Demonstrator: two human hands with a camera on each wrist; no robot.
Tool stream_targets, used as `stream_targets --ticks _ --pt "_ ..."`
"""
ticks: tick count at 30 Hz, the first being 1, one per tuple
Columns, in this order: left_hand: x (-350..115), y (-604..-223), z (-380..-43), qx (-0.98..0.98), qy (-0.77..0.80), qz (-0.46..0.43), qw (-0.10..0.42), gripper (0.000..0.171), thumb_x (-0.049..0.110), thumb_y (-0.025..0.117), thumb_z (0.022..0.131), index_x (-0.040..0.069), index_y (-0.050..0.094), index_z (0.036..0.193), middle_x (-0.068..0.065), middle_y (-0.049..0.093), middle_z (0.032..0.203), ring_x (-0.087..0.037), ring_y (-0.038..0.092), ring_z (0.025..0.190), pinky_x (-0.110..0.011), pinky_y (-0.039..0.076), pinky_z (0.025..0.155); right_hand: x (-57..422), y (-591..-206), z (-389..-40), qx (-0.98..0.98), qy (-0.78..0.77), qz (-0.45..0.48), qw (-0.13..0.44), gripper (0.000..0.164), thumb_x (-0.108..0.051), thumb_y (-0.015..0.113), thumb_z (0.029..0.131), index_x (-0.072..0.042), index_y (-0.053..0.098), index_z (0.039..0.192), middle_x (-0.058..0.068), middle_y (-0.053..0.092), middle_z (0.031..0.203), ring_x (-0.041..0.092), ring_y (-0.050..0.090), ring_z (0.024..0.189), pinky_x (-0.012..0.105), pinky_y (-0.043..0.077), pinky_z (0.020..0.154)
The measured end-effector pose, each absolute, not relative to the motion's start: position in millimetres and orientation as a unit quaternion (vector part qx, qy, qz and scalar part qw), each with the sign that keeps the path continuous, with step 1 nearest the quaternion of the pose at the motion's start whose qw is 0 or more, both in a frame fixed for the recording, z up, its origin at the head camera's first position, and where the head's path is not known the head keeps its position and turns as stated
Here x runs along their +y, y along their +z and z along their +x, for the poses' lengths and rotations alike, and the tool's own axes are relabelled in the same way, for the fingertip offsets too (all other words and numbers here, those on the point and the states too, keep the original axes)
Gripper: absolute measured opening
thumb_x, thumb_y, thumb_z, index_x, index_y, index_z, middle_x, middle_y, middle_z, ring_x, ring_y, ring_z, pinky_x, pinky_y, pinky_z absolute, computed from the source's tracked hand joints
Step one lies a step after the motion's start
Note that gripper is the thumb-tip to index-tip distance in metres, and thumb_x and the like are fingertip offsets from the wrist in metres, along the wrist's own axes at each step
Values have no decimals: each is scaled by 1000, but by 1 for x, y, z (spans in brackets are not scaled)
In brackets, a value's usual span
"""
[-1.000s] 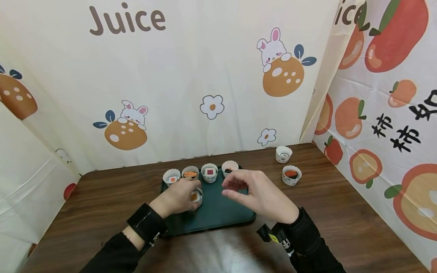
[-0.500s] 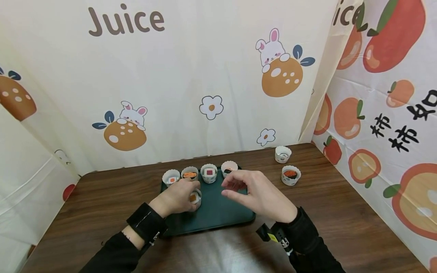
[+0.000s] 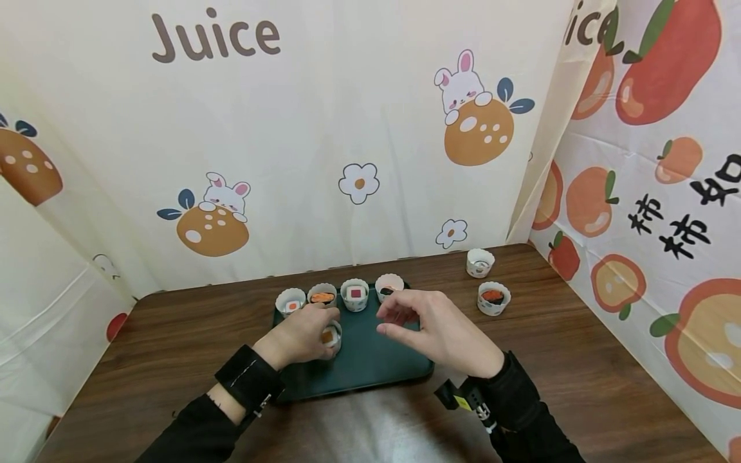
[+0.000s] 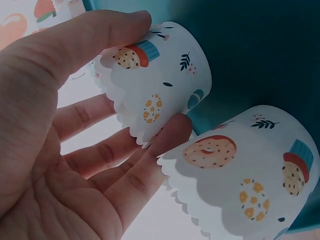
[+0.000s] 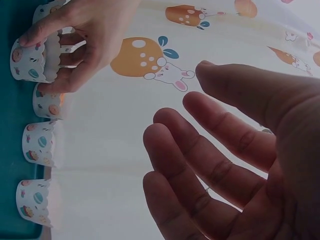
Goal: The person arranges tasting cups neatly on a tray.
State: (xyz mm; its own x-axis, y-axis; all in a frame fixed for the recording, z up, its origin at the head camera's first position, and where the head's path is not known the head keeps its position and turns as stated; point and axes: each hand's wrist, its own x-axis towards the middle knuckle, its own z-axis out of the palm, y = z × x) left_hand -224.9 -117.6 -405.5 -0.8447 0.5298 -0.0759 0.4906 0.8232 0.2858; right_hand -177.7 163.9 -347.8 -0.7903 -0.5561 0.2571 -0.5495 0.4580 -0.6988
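My left hand [image 3: 298,334] grips a white paper baking cup [image 4: 167,75] over the left part of a dark green tray [image 3: 376,360], thumb on one side and fingers round the other. A sushi-like piece with a brown-orange centre [image 3: 329,336] shows inside it. Right beside it in the left wrist view is another printed cup [image 4: 250,170]. My right hand [image 3: 440,328] hovers over the tray's right side, fingers loosely bent, holding nothing. Along the tray's back edge stand several cups, among them one with a dark-red-centred roll [image 3: 355,294] and one with an orange topping [image 3: 321,297].
Off the tray to the right, on the brown wooden table [image 3: 556,347], stand a cup with a red-orange topped piece [image 3: 494,298] and a further white cup [image 3: 480,263] behind it. A printed curtain [image 3: 289,128] hangs along the table's back edge.
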Motion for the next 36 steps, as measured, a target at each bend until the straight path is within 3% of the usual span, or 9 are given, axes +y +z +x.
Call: stream_targets --ticks 13,18,22,28,36 --pt "-115 -405 -223 954 135 259 73 46 19 95 79 5 70 115 -9 71 104 -16 60 84 -35 56 75 166 -349 -179 859 -400 -320 7 11 -27 76 101 -28 74 112 -14 72 101 2 66 90 26 58 84" --pt "-114 -396 -219 961 141 231 58 54 24 93 83 3 69 127 -14 70 120 -20 63 92 -39 59 83 168 -349 -180 861 -397 -316 9 12 -26 76 101 -27 74 113 -14 72 101 2 66 90 28 59 84" --pt "-118 -388 -211 963 153 220 13 61 28 92 85 3 67 134 -14 70 130 -25 68 106 -42 61 93 169 -350 -180 865 -394 -311 10 13 -25 76 101 -26 74 113 -14 72 101 2 66 90 27 59 84" --pt "-128 -385 -192 939 199 240 -144 49 19 93 84 10 71 126 -5 68 101 -19 66 90 -34 62 78 167 -349 -181 862 -398 -312 4 14 -25 76 101 -25 74 114 -13 73 102 2 67 90 30 60 84" --pt "-127 -372 -158 920 235 215 -228 43 16 91 85 14 73 124 1 67 99 -11 61 82 -24 56 67 168 -353 -185 863 -400 -309 0 12 -26 76 102 -25 74 113 -12 74 101 2 67 90 28 59 84"
